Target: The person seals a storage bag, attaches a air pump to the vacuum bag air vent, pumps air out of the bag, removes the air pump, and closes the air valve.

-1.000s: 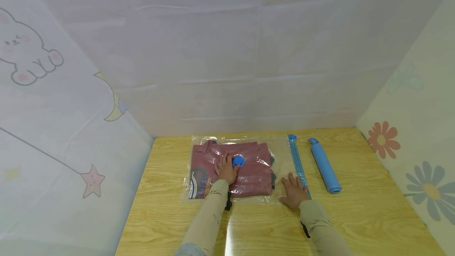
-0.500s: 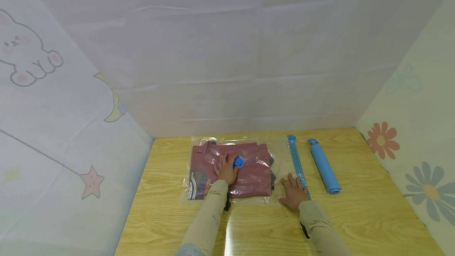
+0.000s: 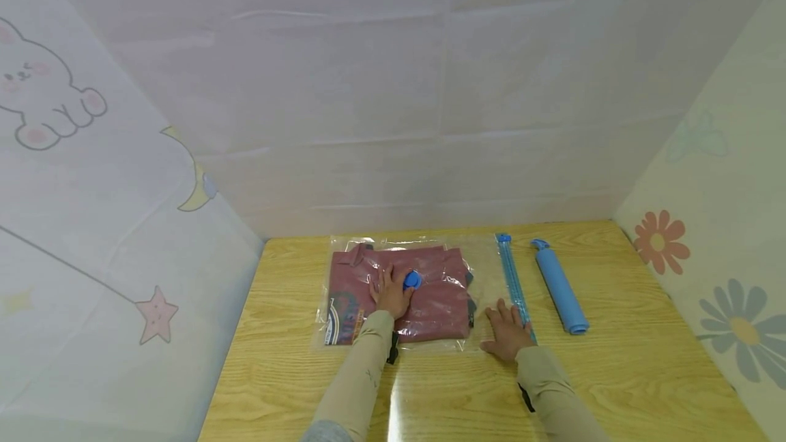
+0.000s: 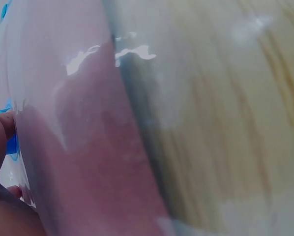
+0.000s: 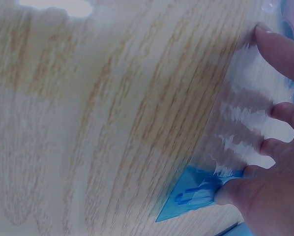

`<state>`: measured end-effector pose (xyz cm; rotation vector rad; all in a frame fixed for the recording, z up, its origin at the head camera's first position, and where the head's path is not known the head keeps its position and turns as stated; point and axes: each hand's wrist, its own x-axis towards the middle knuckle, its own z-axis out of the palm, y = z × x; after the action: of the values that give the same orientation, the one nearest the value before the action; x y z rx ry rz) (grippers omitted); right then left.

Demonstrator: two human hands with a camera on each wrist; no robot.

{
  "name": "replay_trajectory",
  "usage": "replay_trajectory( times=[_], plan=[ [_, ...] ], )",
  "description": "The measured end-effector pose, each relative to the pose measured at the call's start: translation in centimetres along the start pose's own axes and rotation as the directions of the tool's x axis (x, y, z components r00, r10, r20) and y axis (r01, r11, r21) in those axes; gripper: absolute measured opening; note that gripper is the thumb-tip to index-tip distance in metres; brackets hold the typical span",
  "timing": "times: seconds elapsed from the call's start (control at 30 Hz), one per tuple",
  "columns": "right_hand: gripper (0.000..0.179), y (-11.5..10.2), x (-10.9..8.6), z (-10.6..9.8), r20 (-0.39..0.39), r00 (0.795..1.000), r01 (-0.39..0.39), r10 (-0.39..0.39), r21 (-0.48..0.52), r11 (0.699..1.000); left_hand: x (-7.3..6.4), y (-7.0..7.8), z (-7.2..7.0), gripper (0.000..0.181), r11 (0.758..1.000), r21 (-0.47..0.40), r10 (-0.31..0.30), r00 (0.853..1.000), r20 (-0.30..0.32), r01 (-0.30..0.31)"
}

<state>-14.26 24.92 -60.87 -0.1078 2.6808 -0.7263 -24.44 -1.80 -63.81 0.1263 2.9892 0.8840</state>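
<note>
Item, one clear plastic bag [image 3: 485,261], laid flat on the wood-grain desk [image 3: 626,360] before you, toward the back wall [image 3: 393,183]. Contents: a folded dark-red garment [image 3: 436,316], filling the bag's left and middle portions, with a printed design [image 3: 350,312] at its near left corner; dark fabric [image 3: 471,310] shows along its right edge. Fittings: a round blue valve [image 3: 414,280] on the bag's upper face, over the garment; a blue zip strip [image 3: 513,275] along the right end, its slider [image 3: 503,237] at the far end. Whether the strip is sealed, you cannot tell from here. Your left hand [image 3: 393,295] rests on the bag just left of the valve, fingers spread, thumb at its rim, grasping nothing. Your right hand [image 3: 510,335] lies spread and ungripping on the garment-free right portion, little finger on the strip. Item, one blue cylindrical pump [image 3: 561,290], lying right of the bag, apart from it, handle [image 3: 540,243] pointing away from you.
</note>
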Motion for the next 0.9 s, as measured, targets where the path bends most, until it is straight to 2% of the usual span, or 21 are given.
replay_trajectory(
  times=[0.33,0.67,0.9],
  plan=[
    [0.075,0.05,-0.13,-0.07,0.011,1.000,0.010,-0.010,0.010,1.000,0.05,-0.25,0.35,0.042,1.000,-0.012,0.003,1.000,-0.030,-0.003],
    [0.075,0.36,-0.02,0.10,0.004,1.000,0.014,-0.014,0.000,1.000,0.17,-0.32,0.33,0.042,0.999,-0.004,-0.037,0.999,0.005,0.037],
    [0.074,0.04,-0.26,-0.10,-0.002,1.000,0.017,-0.017,-0.008,1.000,-0.11,-0.02,0.04,0.038,1.000,-0.006,-0.028,1.000,-0.010,0.028]
  ],
)
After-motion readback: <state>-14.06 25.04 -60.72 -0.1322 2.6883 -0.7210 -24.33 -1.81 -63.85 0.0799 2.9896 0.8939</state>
